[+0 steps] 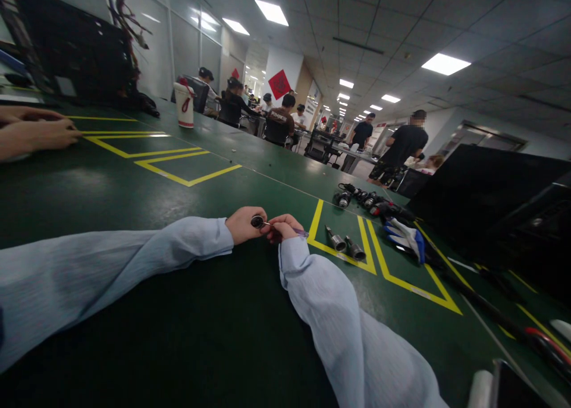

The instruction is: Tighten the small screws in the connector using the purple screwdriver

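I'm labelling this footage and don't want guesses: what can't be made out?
All in the head view:
Round dark part: body mostly hidden by left hand.
Thin tool: middle covered by right hand; tip too small to tell.
Co-worker's hands: arms cut off, left edge.
Dark-screened device: remainder cut off, bottom edge.

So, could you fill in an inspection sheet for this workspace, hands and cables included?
Surface: green table, marked with yellow tape.
Work things: dark round part and slim tool, both in hand; two metal parts lie right.
Clutter: blue-and-white glove at right; white cup farther back.
Hands: left hand grips the round part, right hand the slim tool.
Cables: loose wires hang upper left.
Surroundings: another person's hands at left; people sitting and standing beyond.
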The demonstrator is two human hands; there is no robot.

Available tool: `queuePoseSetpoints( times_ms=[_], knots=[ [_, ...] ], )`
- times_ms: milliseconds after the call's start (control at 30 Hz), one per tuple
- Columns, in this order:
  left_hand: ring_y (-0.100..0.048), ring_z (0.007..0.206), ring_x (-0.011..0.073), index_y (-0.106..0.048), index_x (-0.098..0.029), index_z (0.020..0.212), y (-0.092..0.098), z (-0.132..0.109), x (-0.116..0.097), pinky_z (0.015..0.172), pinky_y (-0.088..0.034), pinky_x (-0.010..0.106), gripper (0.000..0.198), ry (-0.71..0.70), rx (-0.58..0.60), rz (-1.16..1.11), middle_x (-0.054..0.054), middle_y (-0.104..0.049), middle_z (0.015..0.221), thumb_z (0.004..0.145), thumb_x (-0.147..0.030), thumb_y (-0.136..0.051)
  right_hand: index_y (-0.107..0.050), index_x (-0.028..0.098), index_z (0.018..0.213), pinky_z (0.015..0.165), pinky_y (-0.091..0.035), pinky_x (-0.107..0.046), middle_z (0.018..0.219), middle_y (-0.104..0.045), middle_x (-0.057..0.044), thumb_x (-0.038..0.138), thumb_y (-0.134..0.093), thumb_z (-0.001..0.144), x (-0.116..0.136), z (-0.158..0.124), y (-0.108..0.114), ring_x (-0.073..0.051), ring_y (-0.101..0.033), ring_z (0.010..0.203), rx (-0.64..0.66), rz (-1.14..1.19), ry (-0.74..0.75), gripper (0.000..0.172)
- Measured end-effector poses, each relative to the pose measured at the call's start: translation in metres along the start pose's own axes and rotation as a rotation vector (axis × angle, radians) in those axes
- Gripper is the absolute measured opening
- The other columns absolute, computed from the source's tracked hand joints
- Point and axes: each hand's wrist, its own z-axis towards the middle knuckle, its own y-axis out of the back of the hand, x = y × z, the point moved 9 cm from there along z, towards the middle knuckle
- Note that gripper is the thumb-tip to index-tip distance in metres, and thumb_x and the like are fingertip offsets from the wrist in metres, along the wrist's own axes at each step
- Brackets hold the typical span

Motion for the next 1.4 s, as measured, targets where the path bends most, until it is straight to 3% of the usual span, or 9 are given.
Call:
queuePoseSetpoints(
  times_ms=[133,333,567,667,767,933,1067,1267,1400],
  knots=[
    [-0.048,0.055,0.011,-0.052,-0.015,0.064,0.003,0.0,-0.003,0.052,-0.036,0.021,0.02,0.005,-0.014,0.033,-0.002,-0.053,0.058,0.061,-0.034,-0.06,-0.053,0.019,0.056,0.038,-0.037,-0.018,0.042,-0.058,0.005,0.017,-0.047,0.057,0.01,-0.003,0.001,-0.008,-0.046,0.038,-0.048,-0.114,0.081,0.007],
    [-0.049,0.056,0.0112,-0.053,-0.014,0.066,0.002,0.0,-0.001,0.051,-0.037,0.021,0.02,0.007,-0.014,0.066,-0.002,-0.055,0.059,0.062,-0.034,-0.057,-0.053,0.019,0.057,0.038,-0.036,-0.018,0.044,-0.057,0.005,0.02,-0.046,0.058,0.009,-0.006,-0.002,-0.008,-0.046,0.039,-0.035,-0.116,0.054,0.006],
    [-0.05,0.055,0.0126,-0.054,-0.015,0.065,0.0,0.004,-0.002,0.049,-0.034,0.021,0.017,0.021,-0.004,0.146,-0.002,-0.054,0.056,0.062,-0.032,-0.052,-0.055,0.021,0.064,0.06,-0.045,-0.026,0.059,-0.062,0.002,0.022,-0.045,0.064,0.03,-0.013,-0.001,-0.014,-0.056,0.058,-0.137,-0.463,0.358,0.01],
    [-0.051,0.056,0.0129,-0.056,-0.015,0.066,-0.001,0.003,-0.005,0.05,-0.035,0.021,0.016,0.01,0.007,0.167,-0.001,-0.056,0.057,0.062,-0.031,-0.05,-0.057,0.022,0.065,0.067,-0.045,-0.028,0.064,-0.062,0.002,0.022,-0.047,0.065,0.032,-0.014,-0.003,-0.016,-0.058,0.066,-0.148,-0.599,0.409,0.01],
    [-0.052,0.057,0.0129,-0.057,-0.015,0.067,-0.002,0.002,-0.006,0.051,-0.036,0.021,0.017,0.0,0.016,0.173,-0.001,-0.057,0.058,0.063,-0.031,-0.052,-0.056,0.022,0.059,0.061,-0.045,-0.027,0.059,-0.061,0.003,0.021,-0.047,0.062,0.028,-0.011,0.001,-0.015,-0.056,0.059,-0.138,-0.51,0.35,0.009],
    [-0.053,0.058,0.0121,-0.057,-0.014,0.069,-0.005,0.0,0.0,0.053,-0.037,0.02,0.017,-0.012,0.016,0.171,-0.001,-0.059,0.061,0.062,-0.03,-0.054,-0.053,0.019,0.054,0.041,-0.038,-0.02,0.044,-0.058,0.005,0.019,-0.045,0.057,0.01,-0.005,0.001,-0.01,-0.048,0.04,-0.055,-0.119,0.098,0.008],
    [-0.052,0.057,0.0117,-0.057,-0.014,0.069,-0.006,0.0,0.002,0.053,-0.038,0.02,0.018,-0.019,0.021,0.168,-0.001,-0.059,0.061,0.064,-0.031,-0.054,-0.052,0.019,0.053,0.039,-0.035,-0.019,0.043,-0.058,0.005,0.018,-0.046,0.055,0.005,-0.005,0.0,-0.009,-0.048,0.039,-0.055,-0.046,0.021,0.006],
    [-0.051,0.056,0.0128,-0.056,-0.015,0.066,-0.004,0.004,-0.001,0.05,-0.035,0.021,0.017,-0.01,0.022,0.187,-0.001,-0.056,0.057,0.063,-0.031,-0.053,-0.055,0.021,0.06,0.059,-0.044,-0.027,0.058,-0.06,0.002,0.022,-0.045,0.062,0.032,-0.015,0.002,-0.014,-0.054,0.057,-0.168,-0.501,0.334,0.01],
    [-0.051,0.055,0.0124,-0.056,-0.016,0.065,-0.004,0.002,-0.003,0.049,-0.034,0.021,0.013,-0.016,0.028,0.192,-0.002,-0.057,0.056,0.062,-0.029,-0.053,-0.055,0.022,0.058,0.06,-0.043,-0.027,0.059,-0.059,0.003,0.021,-0.047,0.061,0.03,-0.014,-0.001,-0.015,-0.053,0.06,-0.151,-0.653,0.34,0.009]
  ],
)
